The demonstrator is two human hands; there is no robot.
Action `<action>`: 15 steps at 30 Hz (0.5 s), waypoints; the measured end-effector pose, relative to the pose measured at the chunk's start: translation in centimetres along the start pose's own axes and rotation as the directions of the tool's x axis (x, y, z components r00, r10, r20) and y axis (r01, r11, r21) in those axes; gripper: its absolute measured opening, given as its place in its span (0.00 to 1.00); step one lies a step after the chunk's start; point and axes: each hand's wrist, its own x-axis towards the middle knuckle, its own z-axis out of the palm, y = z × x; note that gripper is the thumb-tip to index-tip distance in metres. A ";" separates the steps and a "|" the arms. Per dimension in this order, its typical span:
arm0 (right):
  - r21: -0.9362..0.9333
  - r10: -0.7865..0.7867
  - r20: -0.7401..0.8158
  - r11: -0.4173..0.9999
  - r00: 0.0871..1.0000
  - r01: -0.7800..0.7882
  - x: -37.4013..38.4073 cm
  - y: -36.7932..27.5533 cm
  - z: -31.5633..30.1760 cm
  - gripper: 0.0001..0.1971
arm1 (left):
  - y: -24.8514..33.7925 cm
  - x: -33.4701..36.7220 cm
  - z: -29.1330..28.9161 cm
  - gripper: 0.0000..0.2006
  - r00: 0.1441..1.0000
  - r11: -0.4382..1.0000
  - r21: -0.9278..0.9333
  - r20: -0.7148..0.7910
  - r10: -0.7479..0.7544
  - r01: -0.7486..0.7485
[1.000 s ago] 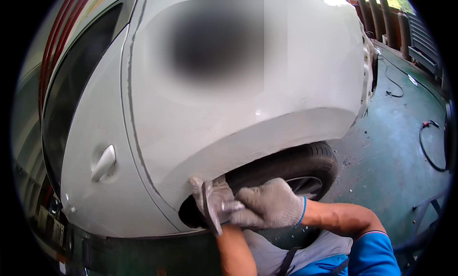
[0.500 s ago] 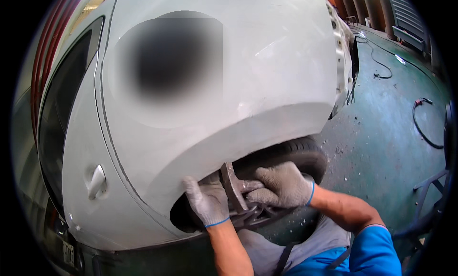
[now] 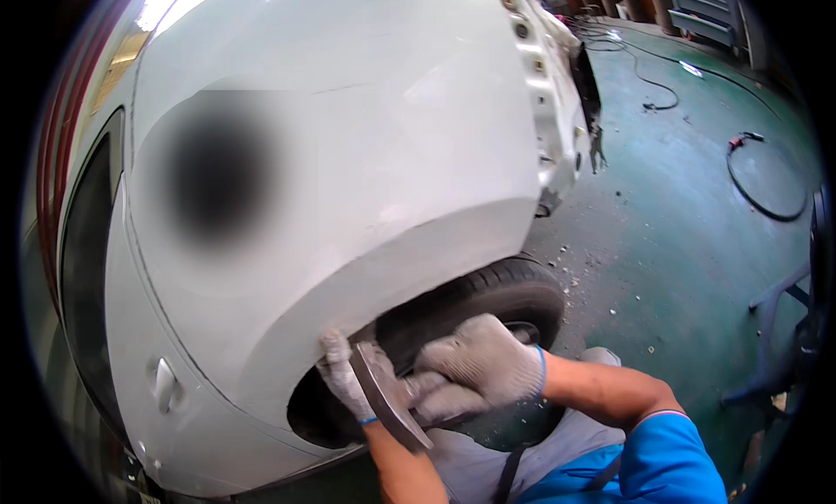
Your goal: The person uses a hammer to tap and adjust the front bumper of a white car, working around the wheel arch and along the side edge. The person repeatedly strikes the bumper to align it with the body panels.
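Note:
My right hand (image 3: 492,365), in a knitted work glove, is closed around the short handle of a heavy hammer (image 3: 383,401). Its long, worn metal head slants in front of the wheel arch and my left wrist. My left hand (image 3: 341,378), gloved too, grips the lower edge of the white car's wheel arch (image 3: 348,286). Its thumb side rests against the outer panel; the other fingers are hidden behind the hammer and inside the arch, so anything held there is out of sight. Right behind both hands stands the car's wheel (image 3: 501,295) with its black tyre.
The white car body (image 3: 418,173) fills the left and middle, its door handle (image 3: 165,384) at lower left. Bare, damaged metal (image 3: 542,104) shows at its end. A black hose (image 3: 738,182) lies on the green floor (image 3: 644,269), and a dark stand (image 3: 775,330) is at right.
The hammer has swung left and down, away from the wheel, and now crosses my left hand. My left hand stays at the arch edge. The view has shifted, so the car appears farther left.

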 end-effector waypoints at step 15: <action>0.349 0.464 -0.269 0.864 0.844 -0.363 -7.6 3.9 -1.7 0.17 | 1.6 -1.4 8.7 0.22 0.971 0.935 -0.325 0.231 -0.069 0.144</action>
